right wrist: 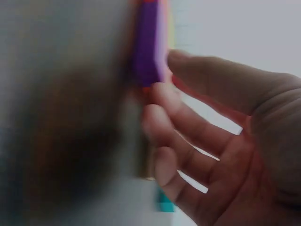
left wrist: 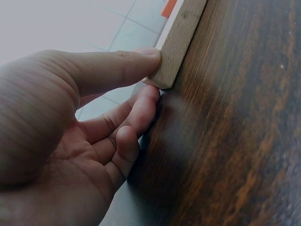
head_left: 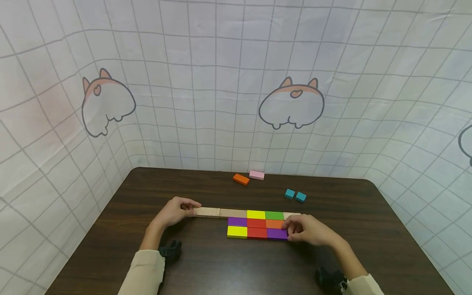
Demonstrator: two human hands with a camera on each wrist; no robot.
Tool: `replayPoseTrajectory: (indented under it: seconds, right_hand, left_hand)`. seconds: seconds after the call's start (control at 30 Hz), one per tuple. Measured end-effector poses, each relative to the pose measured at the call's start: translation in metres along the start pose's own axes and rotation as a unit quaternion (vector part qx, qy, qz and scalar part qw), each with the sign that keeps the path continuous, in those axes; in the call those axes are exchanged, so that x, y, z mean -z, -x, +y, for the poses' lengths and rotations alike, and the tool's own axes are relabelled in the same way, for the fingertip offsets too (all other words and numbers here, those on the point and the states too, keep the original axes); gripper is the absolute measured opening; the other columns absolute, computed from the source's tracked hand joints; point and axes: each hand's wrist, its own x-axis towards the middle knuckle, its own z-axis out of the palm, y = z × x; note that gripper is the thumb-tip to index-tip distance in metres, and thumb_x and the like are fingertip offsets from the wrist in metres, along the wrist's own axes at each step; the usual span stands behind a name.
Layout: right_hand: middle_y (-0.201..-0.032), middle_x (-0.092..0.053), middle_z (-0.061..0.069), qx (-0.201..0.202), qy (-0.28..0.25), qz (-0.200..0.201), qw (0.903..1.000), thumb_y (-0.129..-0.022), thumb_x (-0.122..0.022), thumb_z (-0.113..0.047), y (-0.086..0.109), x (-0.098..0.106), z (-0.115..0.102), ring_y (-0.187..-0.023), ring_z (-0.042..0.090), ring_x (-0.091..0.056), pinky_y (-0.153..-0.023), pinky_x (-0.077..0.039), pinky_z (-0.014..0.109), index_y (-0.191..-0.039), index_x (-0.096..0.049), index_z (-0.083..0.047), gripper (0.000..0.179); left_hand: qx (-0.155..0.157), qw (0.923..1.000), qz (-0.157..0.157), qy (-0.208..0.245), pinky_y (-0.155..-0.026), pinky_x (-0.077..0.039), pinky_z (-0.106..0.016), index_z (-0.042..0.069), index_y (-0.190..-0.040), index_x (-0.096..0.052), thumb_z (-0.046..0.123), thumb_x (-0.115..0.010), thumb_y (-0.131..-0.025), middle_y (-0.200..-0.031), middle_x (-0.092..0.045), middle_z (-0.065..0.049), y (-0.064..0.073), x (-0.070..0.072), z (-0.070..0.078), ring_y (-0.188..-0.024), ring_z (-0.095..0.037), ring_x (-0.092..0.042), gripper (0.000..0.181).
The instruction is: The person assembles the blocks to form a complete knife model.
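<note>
Wooden block (head_left: 207,212) ends between pinching fingers of the left hand (head_left: 177,212); a purple block (head_left: 276,234) touches bent fingers of the right hand (head_left: 311,230), grip unclear.

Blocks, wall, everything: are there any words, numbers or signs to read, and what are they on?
None can be read.
Coloured blocks, wooden blocks: no writing shows.
Checked wall: only cartoon drawings, no letters.
Black wrist devices: too small and dark to tell.
</note>
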Motion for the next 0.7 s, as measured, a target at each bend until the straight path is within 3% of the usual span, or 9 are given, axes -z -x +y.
replayPoseTrajectory:
  seconds: [0.2,0.37,0.53,0.7]
  right_hand:
    - [-0.093,-0.066,0.002,0.007,0.006,-0.005,0.9999,-0.096,-0.072,-0.018,-0.012,0.024,-0.009,-0.085,0.013,-0.061,-0.072,-0.052,0.025,-0.121,-0.067,-0.004,0.029]
    - [-0.099,-0.068,0.005,0.017,-0.004,-0.004,0.9998,-0.097,-0.071,-0.017,-0.034,0.038,-0.013,-0.089,0.016,-0.062,-0.076,-0.052,0.025,-0.129,-0.063,0.001,0.038]
    - [-0.108,-0.068,0.007,0.006,0.015,0.028,0.9995,-0.096,-0.073,-0.021,-0.067,0.042,-0.011,-0.091,0.02,-0.062,-0.078,-0.053,0.032,-0.136,-0.061,-0.004,0.045]
    - [-0.122,-0.068,0.017,-0.01,0.024,0.063,0.9977,-0.096,-0.073,-0.022,-0.097,0.042,-0.004,-0.1,0.023,-0.063,-0.085,-0.054,0.04,-0.141,-0.058,-0.006,0.051]
  left_hand:
    - [0.001,1.0,0.002,-0.002,-0.073,-0.047,-0.034,0.012,-0.115,-0.079,0.013,-0.074,-0.094,-0.095,-0.067,-0.006,0.0,-0.001,0.0,-0.08,-0.019,-0.056,0.021]
    - [-0.001,1.0,0.002,-0.002,-0.073,-0.047,-0.034,0.012,-0.114,-0.079,0.013,-0.074,-0.094,-0.094,-0.067,-0.006,-0.001,-0.001,0.0,-0.08,-0.019,-0.056,0.021]
    - [-0.002,1.0,0.002,-0.002,-0.073,-0.047,-0.034,0.011,-0.114,-0.079,0.013,-0.075,-0.094,-0.094,-0.068,-0.006,0.0,-0.001,0.0,-0.08,-0.019,-0.055,0.021]
    - [0.0,1.0,0.003,-0.002,-0.073,-0.046,-0.034,0.011,-0.114,-0.079,0.013,-0.075,-0.094,-0.094,-0.068,-0.007,0.0,-0.001,-0.001,-0.08,-0.018,-0.055,0.021]
